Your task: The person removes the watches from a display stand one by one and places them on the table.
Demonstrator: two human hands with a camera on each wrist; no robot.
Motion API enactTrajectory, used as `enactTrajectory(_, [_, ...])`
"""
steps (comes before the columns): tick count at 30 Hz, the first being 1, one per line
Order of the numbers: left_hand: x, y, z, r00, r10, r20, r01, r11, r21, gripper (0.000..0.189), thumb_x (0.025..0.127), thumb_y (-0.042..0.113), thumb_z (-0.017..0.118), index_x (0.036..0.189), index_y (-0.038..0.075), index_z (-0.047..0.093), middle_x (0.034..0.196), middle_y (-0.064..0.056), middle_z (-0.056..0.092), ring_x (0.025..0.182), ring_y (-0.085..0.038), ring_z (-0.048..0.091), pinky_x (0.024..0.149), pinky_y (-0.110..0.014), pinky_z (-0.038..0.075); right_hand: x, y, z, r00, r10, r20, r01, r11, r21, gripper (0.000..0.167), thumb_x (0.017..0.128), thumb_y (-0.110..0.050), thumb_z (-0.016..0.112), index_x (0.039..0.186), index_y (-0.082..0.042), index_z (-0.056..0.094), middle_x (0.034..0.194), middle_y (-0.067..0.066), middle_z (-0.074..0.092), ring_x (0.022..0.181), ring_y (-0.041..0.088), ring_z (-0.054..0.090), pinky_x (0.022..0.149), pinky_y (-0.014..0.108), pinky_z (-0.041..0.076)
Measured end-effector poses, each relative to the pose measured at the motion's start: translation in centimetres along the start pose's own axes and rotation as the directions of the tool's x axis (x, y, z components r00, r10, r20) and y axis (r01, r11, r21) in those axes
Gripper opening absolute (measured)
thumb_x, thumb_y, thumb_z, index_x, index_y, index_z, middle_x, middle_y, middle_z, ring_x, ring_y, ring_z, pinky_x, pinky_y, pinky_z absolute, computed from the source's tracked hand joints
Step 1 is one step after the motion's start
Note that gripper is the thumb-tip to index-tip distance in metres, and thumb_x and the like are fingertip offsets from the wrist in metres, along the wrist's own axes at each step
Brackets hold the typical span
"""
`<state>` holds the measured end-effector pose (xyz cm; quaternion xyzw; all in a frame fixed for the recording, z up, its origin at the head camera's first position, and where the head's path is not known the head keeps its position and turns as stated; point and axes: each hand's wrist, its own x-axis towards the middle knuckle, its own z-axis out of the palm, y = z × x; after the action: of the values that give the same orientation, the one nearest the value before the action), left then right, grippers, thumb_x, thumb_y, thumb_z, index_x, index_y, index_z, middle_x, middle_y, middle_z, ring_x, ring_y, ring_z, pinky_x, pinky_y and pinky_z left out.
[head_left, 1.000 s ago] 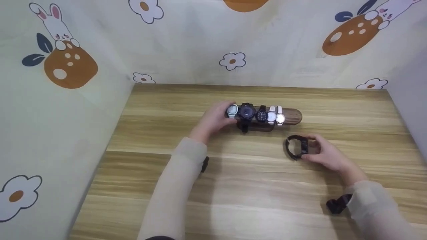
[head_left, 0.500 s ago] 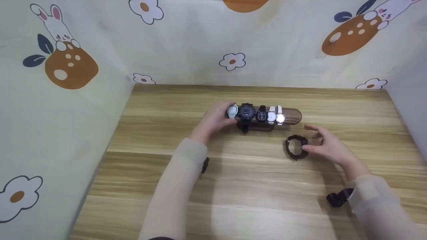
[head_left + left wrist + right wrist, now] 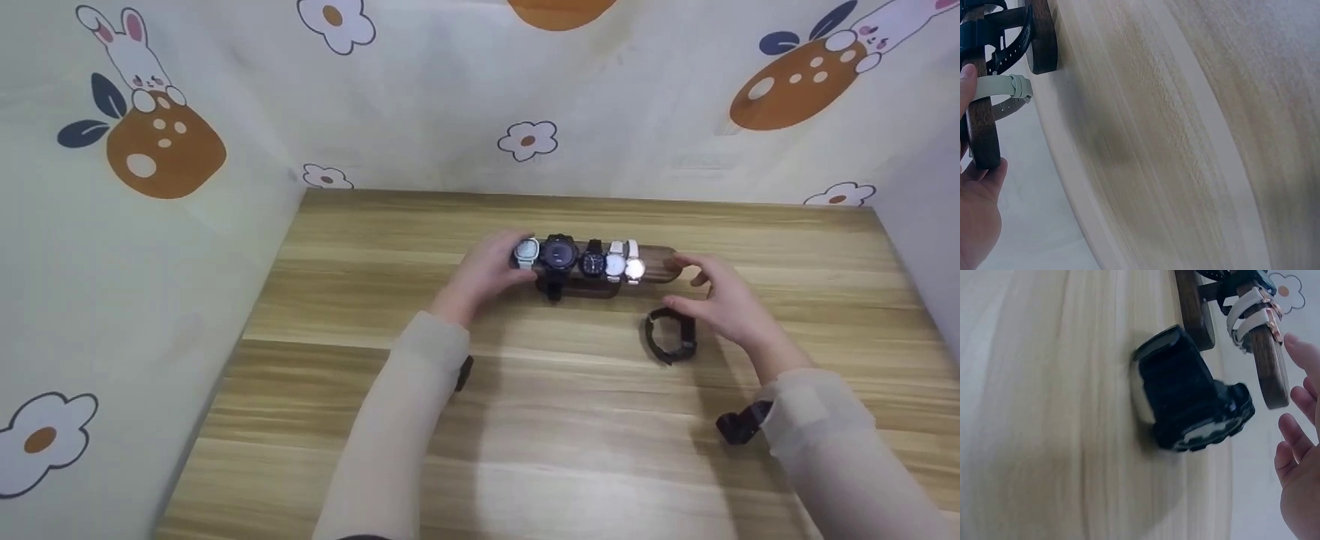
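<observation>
A dark wooden watch stand carries several watches in a row. My left hand grips its left end, fingers and thumb around the bar next to a pale green watch. In the left wrist view that green strap loops around the bar. My right hand is empty, fingers spread and slightly bent, with the index fingertip right at the stand's right end. Below it a chunky black watch lies on its side on the table, its strap in a loop; the right wrist view shows it close up.
The stand also bears a large black watch, a smaller black watch and two white-strapped watches, one with a bright round dial. The wood-grain table meets a patterned wall behind.
My right hand has let go of the black watch and moved up and left to the stand's right end. The black watch stays on the table. My left hand keeps its grip.
</observation>
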<state>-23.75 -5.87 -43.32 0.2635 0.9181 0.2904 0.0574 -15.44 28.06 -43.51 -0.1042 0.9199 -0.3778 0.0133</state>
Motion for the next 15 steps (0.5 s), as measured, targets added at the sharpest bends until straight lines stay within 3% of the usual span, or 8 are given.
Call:
enactTrajectory(7, [-0.1,0.0,-0.1,1.000,0.002,0.010,-0.003,1.000,0.023,0.067,0.080,0.025,0.074,0.136,0.003,0.044,0.137,-0.012,0.047,0.127,-0.025,0.042,0.109,-0.035,0.027,1.3,-1.1,0.5,0.999,-0.029,0.013,0.029,0.999,-0.016,0.072,0.079,-0.024,0.075,0.137,0.000,0.041,0.127,0.024,0.047,0.108,0.040,0.046,0.090,0.060,0.037])
enactTrajectory(15, [0.0,0.3,-0.4,0.999,0.018,0.031,-0.020,0.998,0.067,0.064,0.081,0.026,0.073,0.135,0.004,0.045,0.134,-0.012,0.050,0.124,-0.026,0.044,0.107,-0.035,0.030,2.3,-1.5,1.2,0.997,-0.080,0.019,0.081,0.996,-0.048,0.070,0.077,-0.027,0.077,0.134,0.000,0.045,0.121,0.020,0.052,0.108,0.036,0.046,0.096,0.058,0.032])
